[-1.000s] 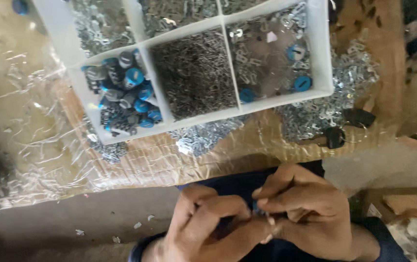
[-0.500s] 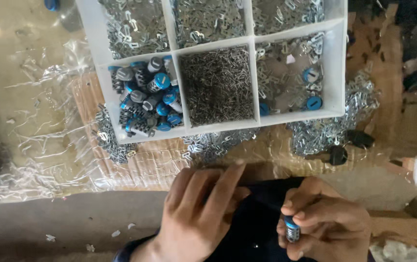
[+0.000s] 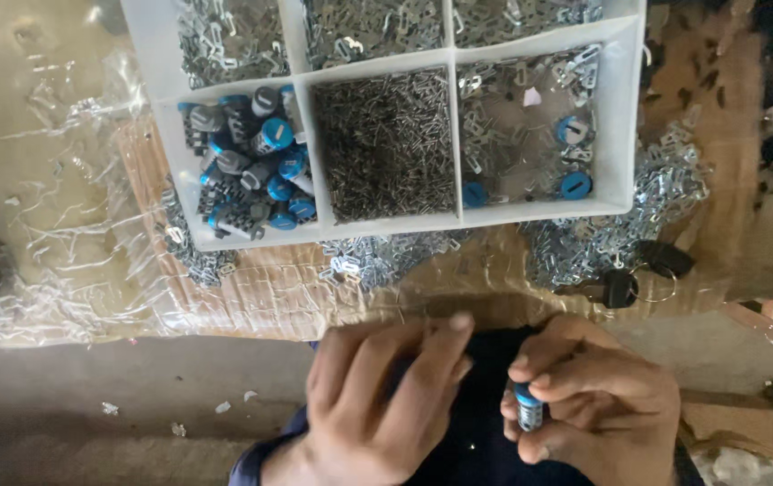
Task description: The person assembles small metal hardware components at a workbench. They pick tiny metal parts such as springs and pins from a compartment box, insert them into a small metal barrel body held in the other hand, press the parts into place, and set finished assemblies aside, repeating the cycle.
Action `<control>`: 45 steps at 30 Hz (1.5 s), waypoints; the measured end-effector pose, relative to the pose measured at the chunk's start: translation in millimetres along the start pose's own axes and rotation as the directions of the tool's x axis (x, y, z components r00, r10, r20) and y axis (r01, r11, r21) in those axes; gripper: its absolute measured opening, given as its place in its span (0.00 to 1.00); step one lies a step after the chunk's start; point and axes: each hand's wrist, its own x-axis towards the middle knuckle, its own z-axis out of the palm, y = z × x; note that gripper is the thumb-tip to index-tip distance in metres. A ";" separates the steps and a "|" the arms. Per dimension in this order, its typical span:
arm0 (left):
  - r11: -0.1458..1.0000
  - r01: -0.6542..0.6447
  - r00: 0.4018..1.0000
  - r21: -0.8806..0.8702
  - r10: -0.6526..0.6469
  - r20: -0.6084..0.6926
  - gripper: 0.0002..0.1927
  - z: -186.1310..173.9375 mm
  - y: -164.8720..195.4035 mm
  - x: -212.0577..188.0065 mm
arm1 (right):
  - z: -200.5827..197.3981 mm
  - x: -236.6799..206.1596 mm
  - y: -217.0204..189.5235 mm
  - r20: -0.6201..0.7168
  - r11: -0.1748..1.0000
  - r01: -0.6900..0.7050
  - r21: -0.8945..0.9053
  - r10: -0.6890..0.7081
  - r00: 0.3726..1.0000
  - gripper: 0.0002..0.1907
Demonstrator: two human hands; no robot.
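My right hand [image 3: 593, 396] is closed around a small metal cylinder with a blue cap [image 3: 528, 407], held upright between thumb and fingers. My left hand [image 3: 386, 396] rests beside it, fingers spread and pointing toward the tray, with nothing in it. Both hands are over dark blue cloth on my lap. Ahead lies a white divided tray [image 3: 386, 225]. Its left compartment holds several blue-capped cylinders [image 3: 256, 166], the middle one a heap of small dark pins [image 3: 386, 144], the right one flat metal clips and a few blue caps [image 3: 530, 135].
The tray sits on cardboard under crinkled clear plastic film [image 3: 62, 234]. Loose silver clips [image 3: 620, 225] are piled along the tray's near edge and right side. A black key with a ring [image 3: 625, 286] lies near my right hand. Bare concrete floor [image 3: 89, 396] is at lower left.
My hands have parted: the left hand let go and opened, while the right keeps the blue-capped cylinder. The camera tilted, so the tray shifted right and lower in view.
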 end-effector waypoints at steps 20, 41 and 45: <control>0.867 -0.108 0.993 -0.486 0.068 -0.098 0.09 -17.5 -19.0 -23.2 | 20.9 0.6 19.5 0.077 0.975 -0.143 -0.168 0.158 0.984 0.18; 0.920 0.333 0.943 0.205 -0.320 -0.092 0.32 -36.1 -67.0 -25.4 | 29.6 17.6 25.9 0.137 0.999 -0.024 -0.036 0.029 0.990 0.19; 0.982 0.115 0.992 0.149 -0.121 0.033 0.27 -50.5 -77.0 -44.0 | 30.5 17.9 26.5 0.121 0.994 -0.077 -0.082 0.086 0.989 0.23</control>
